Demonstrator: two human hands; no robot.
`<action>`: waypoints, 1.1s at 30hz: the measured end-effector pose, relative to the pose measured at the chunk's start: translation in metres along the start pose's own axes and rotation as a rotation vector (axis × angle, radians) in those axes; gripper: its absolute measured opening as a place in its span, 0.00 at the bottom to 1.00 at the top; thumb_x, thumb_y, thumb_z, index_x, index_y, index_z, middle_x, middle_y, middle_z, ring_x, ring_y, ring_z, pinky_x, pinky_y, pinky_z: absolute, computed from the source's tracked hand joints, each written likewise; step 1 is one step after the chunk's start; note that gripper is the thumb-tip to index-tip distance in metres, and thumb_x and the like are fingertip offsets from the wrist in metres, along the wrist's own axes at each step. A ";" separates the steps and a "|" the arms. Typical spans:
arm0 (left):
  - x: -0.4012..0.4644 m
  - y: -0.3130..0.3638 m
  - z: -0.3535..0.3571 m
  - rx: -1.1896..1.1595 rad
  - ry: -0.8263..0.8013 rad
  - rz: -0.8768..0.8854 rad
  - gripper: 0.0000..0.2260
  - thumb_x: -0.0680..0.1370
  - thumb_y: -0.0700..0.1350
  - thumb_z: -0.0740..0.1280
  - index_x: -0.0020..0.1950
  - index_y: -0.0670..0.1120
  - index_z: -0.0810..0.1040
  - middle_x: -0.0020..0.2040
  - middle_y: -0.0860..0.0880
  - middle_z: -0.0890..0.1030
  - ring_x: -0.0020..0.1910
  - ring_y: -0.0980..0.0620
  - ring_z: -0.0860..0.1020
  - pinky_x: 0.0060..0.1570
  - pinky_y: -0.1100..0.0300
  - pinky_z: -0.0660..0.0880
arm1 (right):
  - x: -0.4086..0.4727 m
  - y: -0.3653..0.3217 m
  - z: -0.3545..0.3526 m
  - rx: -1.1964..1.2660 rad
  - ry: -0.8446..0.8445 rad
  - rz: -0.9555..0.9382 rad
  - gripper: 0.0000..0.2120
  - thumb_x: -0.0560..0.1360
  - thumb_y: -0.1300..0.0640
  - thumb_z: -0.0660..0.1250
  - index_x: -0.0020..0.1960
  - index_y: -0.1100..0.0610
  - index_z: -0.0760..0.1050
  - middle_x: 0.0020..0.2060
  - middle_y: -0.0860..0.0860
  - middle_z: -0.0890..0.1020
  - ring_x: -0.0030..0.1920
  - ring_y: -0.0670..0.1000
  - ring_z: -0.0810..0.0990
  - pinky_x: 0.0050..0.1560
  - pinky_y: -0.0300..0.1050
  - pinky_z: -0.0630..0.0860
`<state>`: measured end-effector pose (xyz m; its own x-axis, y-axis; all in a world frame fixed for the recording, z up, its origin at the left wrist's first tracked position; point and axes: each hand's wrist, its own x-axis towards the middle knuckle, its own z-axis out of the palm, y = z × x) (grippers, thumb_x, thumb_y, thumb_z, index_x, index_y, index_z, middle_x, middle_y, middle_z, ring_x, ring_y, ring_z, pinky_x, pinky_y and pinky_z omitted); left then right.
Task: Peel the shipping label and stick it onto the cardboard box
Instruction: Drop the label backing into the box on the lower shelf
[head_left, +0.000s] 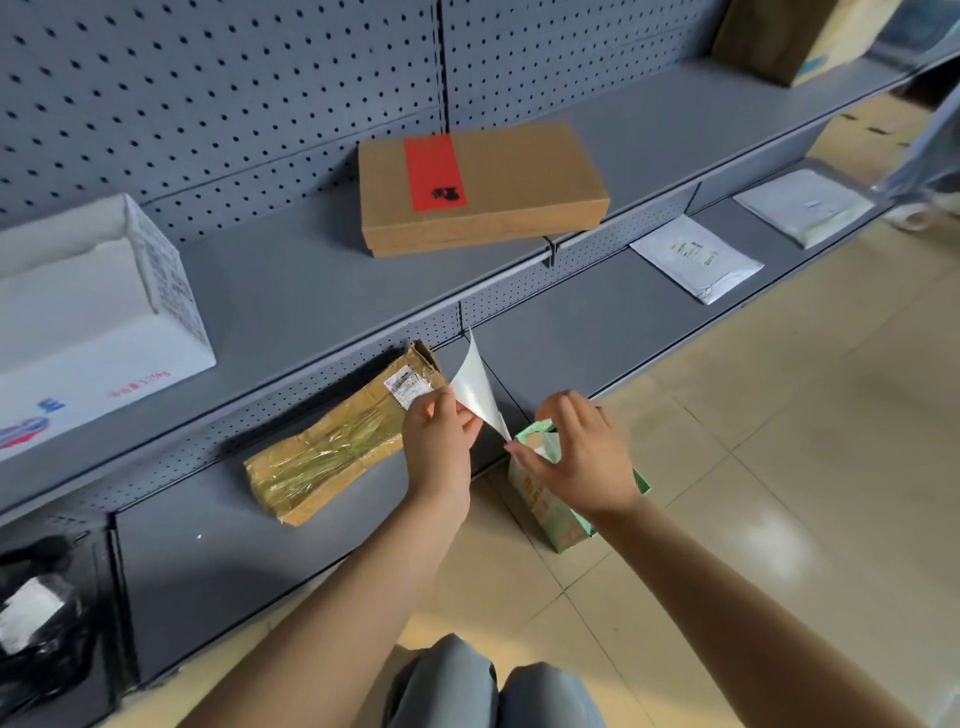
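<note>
**Label half peeled, box waiting on upper shelf**

Knees (493, 691) in grey-blue fabric sit at the bottom edge of our view, so we are crouched low in front of grey shelving (291, 291) with a pegboard back.

Both our forearms reach forward over the tiled floor (779, 467). Our left hand (439, 441) pinches the white label (475, 389) between thumb and fingertips; the sheet curls upward to a point above the hand, blank side toward us. Our right hand (576, 457) has its fingers spread and bent, with the fingertips at the label's lower corner. Whether they grip backing paper there we cannot tell; the contact is too small to read.

Directly under the right hand, a small green carton (550, 519) stands on the floor, against the base of the shelving.

Just left of the left hand, on the lower shelf, lies a long parcel (332, 447) wrapped in clear tape, carrying a printed sticker at its far end.

The cardboard box (483, 187) lies flat on the upper shelf, well apart from both hands, with a red strip (434, 171) across its top. Its front corner overhangs the shelf edge.

Also noted: an open white carton (93, 312) on the upper shelf at left, two white mailers (696, 257) on the lower shelf at right, a black bag (36, 623) at lower left.
</note>
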<state>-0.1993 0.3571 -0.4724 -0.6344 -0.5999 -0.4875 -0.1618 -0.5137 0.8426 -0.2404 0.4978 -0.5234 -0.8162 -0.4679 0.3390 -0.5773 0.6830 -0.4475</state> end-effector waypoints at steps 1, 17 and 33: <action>-0.006 0.009 0.001 -0.013 0.004 -0.003 0.11 0.81 0.40 0.58 0.57 0.35 0.74 0.50 0.39 0.80 0.50 0.50 0.81 0.53 0.57 0.79 | 0.002 -0.006 -0.005 -0.011 -0.029 -0.009 0.19 0.70 0.38 0.66 0.47 0.53 0.68 0.42 0.51 0.77 0.40 0.55 0.77 0.42 0.46 0.72; -0.091 0.141 0.011 -0.136 -0.013 0.008 0.11 0.79 0.37 0.57 0.59 0.36 0.73 0.52 0.39 0.81 0.47 0.50 0.83 0.48 0.57 0.79 | 0.065 -0.104 -0.134 0.006 0.058 -0.051 0.04 0.71 0.64 0.66 0.45 0.59 0.75 0.40 0.55 0.80 0.38 0.59 0.78 0.41 0.50 0.73; -0.140 0.210 -0.015 0.099 -0.044 0.190 0.16 0.73 0.29 0.61 0.37 0.52 0.69 0.36 0.53 0.70 0.35 0.57 0.67 0.36 0.63 0.62 | 0.092 -0.183 -0.220 0.304 0.155 -0.117 0.00 0.73 0.63 0.65 0.43 0.59 0.74 0.40 0.52 0.80 0.40 0.44 0.73 0.39 0.34 0.66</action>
<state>-0.1332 0.3234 -0.2306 -0.6923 -0.6520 -0.3091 -0.1085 -0.3295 0.9379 -0.2047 0.4533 -0.2282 -0.7449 -0.4259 0.5135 -0.6656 0.4208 -0.6164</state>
